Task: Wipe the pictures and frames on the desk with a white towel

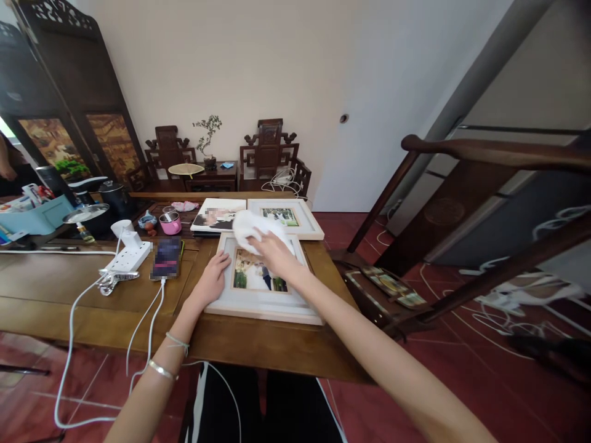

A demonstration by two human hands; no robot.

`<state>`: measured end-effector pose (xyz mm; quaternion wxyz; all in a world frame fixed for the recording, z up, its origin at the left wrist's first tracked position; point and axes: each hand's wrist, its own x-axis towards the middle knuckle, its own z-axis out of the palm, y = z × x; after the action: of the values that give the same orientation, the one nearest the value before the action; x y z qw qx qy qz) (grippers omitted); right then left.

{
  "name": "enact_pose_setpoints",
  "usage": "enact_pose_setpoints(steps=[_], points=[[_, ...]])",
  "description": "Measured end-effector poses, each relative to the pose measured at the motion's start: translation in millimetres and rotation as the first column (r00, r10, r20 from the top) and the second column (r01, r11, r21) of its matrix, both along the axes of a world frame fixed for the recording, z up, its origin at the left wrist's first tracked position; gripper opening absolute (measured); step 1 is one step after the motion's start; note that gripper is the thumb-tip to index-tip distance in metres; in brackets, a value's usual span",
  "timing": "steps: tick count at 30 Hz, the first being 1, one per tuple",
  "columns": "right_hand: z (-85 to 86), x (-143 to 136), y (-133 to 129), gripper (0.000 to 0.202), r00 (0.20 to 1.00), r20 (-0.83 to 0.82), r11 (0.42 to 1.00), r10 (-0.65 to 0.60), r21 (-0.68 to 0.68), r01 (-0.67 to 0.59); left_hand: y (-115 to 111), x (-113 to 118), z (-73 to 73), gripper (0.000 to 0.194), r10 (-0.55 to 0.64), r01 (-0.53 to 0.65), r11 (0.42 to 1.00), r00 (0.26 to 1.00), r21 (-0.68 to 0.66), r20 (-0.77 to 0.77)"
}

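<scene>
A picture frame with a pale wooden border and a photo inside lies flat near the table's front edge. My left hand grips its left edge, fingers curled over the border. Bunched under my right hand is a white cloth, pressed toward the upper part of the frame and somewhat blurred. The cloth and hand hide part of the glass and photo. Just behind lies a second picture frame, partly covered by the cloth. To its left is a white print with a dark pattern.
Left on the wooden table are a phone on a cable, a power strip, a pink cup and a blue bin. A wooden chair stands right. White cables hang over the front edge.
</scene>
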<state>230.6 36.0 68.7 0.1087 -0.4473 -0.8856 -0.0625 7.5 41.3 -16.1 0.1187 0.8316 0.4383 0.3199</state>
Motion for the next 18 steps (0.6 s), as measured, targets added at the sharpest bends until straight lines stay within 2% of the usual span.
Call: enact_pose_setpoints(steps=[2, 4, 7, 10, 13, 18], points=[[0.9, -23, 10, 0.049, 0.997, 0.049, 0.998, 0.066, 0.007, -0.066, -3, 2, 5.4, 0.050, -0.005, 0.005, 1.000, 1.000, 0.006, 0.001], [-1.2, -39, 15, 0.045, 0.994, 0.070, 0.997, 0.081, -0.010, -0.080, -5, 3, 10.0, 0.051, -0.013, 0.013, 1.000, 1.000, 0.025, -0.003], [-5.8, -45, 17, 0.042, 0.995, 0.091, 0.998, 0.052, -0.026, -0.050, -6, 4, 11.5, 0.051, -0.017, 0.017, 0.999, 1.000, 0.036, -0.011], [-6.7, -30, 19, 0.042, 0.994, 0.108, 0.999, -0.012, -0.042, 0.017, -3, 1, 6.1, 0.051, -0.018, 0.018, 1.000, 1.000, 0.012, 0.007], [-3.0, -3, 18, 0.040, 0.989, 0.131, 0.994, -0.076, -0.068, 0.085, 0, -2, -0.2, 0.050, -0.025, 0.025, 1.000, 0.999, -0.015, 0.043], [2.8, 40, 3, 0.051, 0.966, 0.178, 0.975, -0.186, -0.087, 0.204, 1, -2, -4.6, 0.047, -0.008, 0.011, 0.999, 0.997, -0.035, 0.080]])
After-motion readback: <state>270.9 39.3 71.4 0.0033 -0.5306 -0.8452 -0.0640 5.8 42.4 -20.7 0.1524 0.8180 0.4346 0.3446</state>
